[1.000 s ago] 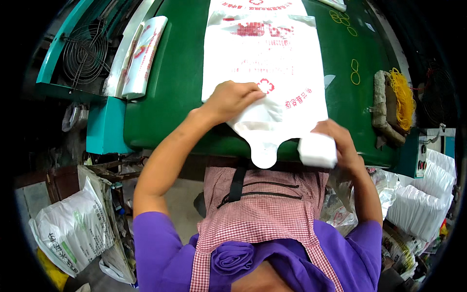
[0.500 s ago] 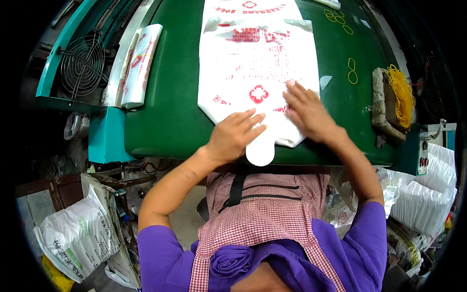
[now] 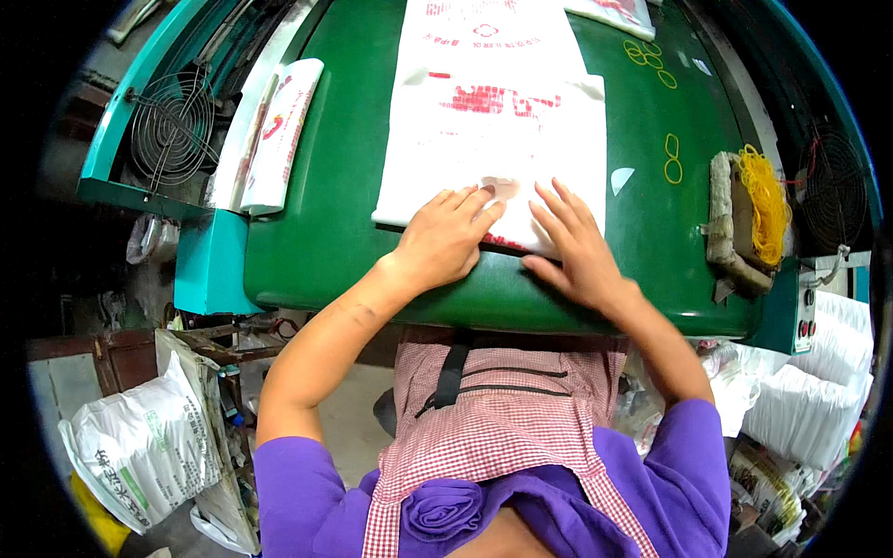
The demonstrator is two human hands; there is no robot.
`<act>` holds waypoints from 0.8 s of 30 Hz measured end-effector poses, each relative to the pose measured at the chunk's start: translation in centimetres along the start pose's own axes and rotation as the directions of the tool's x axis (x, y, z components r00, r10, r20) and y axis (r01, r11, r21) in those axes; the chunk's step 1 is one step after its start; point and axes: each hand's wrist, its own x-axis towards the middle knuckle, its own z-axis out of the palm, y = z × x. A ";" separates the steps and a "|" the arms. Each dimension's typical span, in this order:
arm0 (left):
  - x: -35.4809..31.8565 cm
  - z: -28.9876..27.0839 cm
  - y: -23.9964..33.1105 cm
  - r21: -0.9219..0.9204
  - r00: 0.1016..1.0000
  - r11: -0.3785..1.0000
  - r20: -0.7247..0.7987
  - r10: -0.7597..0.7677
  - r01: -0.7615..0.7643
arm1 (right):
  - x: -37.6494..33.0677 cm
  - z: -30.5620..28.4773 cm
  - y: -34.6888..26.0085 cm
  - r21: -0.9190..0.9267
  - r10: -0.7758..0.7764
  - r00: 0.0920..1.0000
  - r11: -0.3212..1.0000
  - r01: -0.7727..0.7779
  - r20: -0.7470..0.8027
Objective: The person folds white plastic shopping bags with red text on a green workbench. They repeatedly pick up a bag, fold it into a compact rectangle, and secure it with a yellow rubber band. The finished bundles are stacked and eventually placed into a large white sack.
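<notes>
Your left hand (image 3: 445, 240) lies flat, fingers spread, pressing the near edge of the stack of white plastic bags (image 3: 498, 139) on the green surface (image 3: 316, 242). Your right hand (image 3: 575, 244) presses beside it, fingers splayed. The stack's near edge hides under your palms; its far end runs out of frame.

So right in front of me there's a stack of flat white plastic bags (image 3: 502, 139) with red printing lying on the green table (image 3: 326, 205), and another printed bag (image 3: 484, 28) lies just beyond it. Off to my left a folded bundle of white bags (image 3: 279, 135) with red print sits along the table edge. Down on the floor at left there's a bulging white sack (image 3: 144, 446) with green markings, and at right a pile of plain white bags (image 3: 819, 409).
</notes>
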 end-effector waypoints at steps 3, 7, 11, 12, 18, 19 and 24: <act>2.2 1.4 -0.4 0.003 0.975 0.986 0.146 -0.165 0.166 | -2.8 -0.9 -3.2 0.459 0.116 0.980 0.888 -0.030 -0.160; 3.5 -0.3 -2.5 -0.224 0.970 0.948 0.141 -0.197 0.226 | -5.1 -0.1 -1.4 0.885 0.544 0.704 -0.358 -0.298 0.457; -0.1 -2.7 -0.9 -0.508 0.943 0.835 0.331 -0.036 0.210 | -1.9 -0.6 3.4 0.938 0.598 0.764 -0.347 -0.027 0.243; -1.0 -3.4 -0.5 -0.473 0.928 0.869 0.371 0.046 0.146 | -2.1 -0.7 3.7 0.947 0.522 0.807 -0.289 -0.137 0.276; -0.2 -5.0 -2.9 -0.452 0.684 0.765 0.729 0.020 0.459 | -3.5 -1.4 1.5 0.484 -0.152 0.978 0.873 0.065 0.142; -0.1 -5.2 -2.4 -0.410 0.807 0.870 0.589 0.025 0.272 | -3.2 -1.8 2.0 0.338 -0.215 0.959 0.930 0.144 0.185; 3.2 -8.1 -0.6 -0.084 0.952 0.990 0.279 0.130 -0.111 | -0.9 -3.0 5.5 -0.003 -0.303 0.860 0.943 0.334 0.411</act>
